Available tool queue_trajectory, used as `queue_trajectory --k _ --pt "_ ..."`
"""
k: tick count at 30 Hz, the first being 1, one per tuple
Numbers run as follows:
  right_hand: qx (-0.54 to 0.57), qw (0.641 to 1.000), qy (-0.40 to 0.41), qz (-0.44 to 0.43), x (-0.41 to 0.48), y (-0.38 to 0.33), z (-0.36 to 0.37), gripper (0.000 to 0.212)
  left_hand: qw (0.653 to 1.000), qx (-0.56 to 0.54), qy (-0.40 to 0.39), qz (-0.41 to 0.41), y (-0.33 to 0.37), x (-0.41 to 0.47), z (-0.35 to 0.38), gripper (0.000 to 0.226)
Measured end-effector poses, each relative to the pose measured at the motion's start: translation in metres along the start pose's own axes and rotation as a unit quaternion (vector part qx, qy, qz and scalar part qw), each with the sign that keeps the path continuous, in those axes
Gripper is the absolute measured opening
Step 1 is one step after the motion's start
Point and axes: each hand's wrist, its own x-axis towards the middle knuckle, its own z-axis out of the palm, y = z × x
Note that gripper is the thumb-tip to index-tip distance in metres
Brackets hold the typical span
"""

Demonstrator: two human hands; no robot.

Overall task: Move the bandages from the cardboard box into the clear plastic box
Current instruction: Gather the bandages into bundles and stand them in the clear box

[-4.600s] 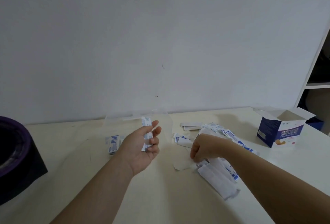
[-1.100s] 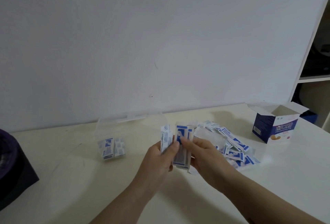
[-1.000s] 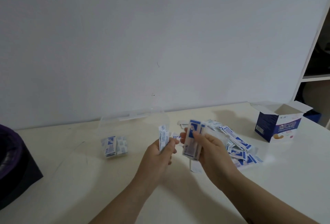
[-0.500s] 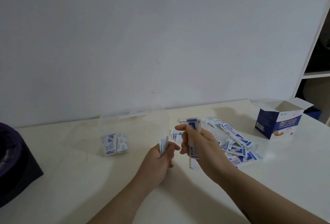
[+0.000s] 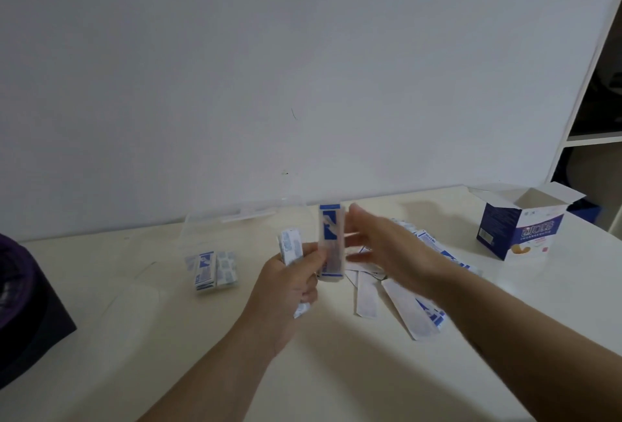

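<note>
My left hand (image 5: pixel 289 282) grips a small stack of blue-and-white bandages (image 5: pixel 331 243), held upright above the table. My right hand (image 5: pixel 387 248) hovers just right of that stack with its fingers spread and holds nothing. Behind and left of my hands stands the clear plastic box (image 5: pixel 249 214), with a few bandages in the box (image 5: pixel 212 268) on its floor. Loose bandages (image 5: pixel 417 315) lie scattered on the table under and beyond my right forearm. At the far right the blue cardboard box (image 5: pixel 505 231) stands with its flaps open.
A dark purple-rimmed object (image 5: pixel 23 307) sits at the table's left edge. A white shelf unit (image 5: pixel 585 139) rises at the right, behind the cardboard box. The cream table (image 5: pixel 336 381) runs up to a plain white wall.
My right hand has passed its bandages over to my left hand and let go; its fingers are now spread. The left hand's stack has grown.
</note>
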Motion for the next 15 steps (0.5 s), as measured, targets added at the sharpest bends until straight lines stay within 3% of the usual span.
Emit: queue_trajectory --k 2,4,6,8,9,15 --pt "-0.237 0.97 0.037 -0.028 0.002 -0.003 -0.018 0.025 0.999 -0.037 0.029 -0.005 0.005 0.003 -0.004 0.013" --pt "-0.494 0.869 -0.021 -0.028 0.002 0.002 -0.027 0.039 0.997 -0.061 0.048 -0.016 0.009 0.006 -0.008 0.016" --pt "-0.625 0.771 -0.121 -0.02 0.002 0.012 -0.026 0.053 0.995 -0.073 0.054 -0.028 0.011 0.008 -0.009 0.016" --pt "-0.701 0.687 -0.186 -0.048 0.001 0.017 -0.02 0.054 0.995 -0.076 0.051 -0.037 0.011 0.008 -0.009 0.015" --pt "-0.72 0.662 -0.198 -0.059 0.002 0.019 -0.018 0.052 0.995 -0.077 0.048 -0.038 0.011 0.008 -0.009 0.013" --pt "-0.775 0.578 -0.227 -0.116 0.017 0.02 -0.012 0.021 0.995 -0.071 0.046 -0.043 0.01 0.008 -0.012 0.006"
